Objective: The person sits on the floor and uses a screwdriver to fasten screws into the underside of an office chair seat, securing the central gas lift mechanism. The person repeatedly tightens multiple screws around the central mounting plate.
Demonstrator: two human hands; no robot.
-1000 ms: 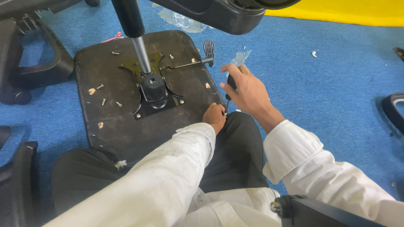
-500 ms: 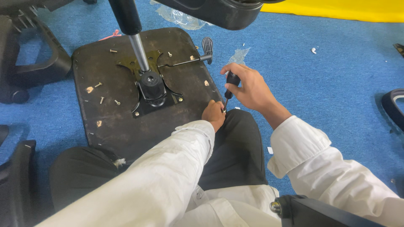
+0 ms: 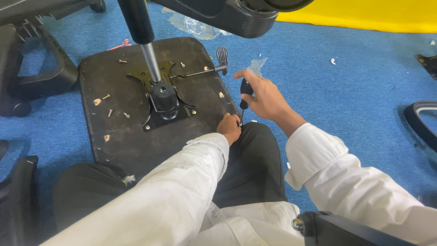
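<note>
The screwdriver (image 3: 243, 98) is standing at the near right corner of the upturned seat base (image 3: 123, 136), its tip pressing down at that corner's edge. Its long axis is running almost upright, the black handle leaning slightly away from the person and to the right, the tip pointing down and toward them. The right hand (image 3: 264, 98) is wrapping closed around the handle, gripping from above, likely so it can bear down and twist. The left hand (image 3: 229, 128) is pinching shut right at the tip, apparently steadying a screw there, though the screw itself is too small to make out. The seat base is lying flat on the blue carpet (image 3: 355, 100), underside up, with the metal mounting plate (image 3: 164, 102) and gas cylinder (image 3: 145, 45) rising from its middle. Loose screws (image 3: 109, 111) are lying toward its left edge, and a lever (image 3: 214, 67) is reaching to its far right corner.
</note>
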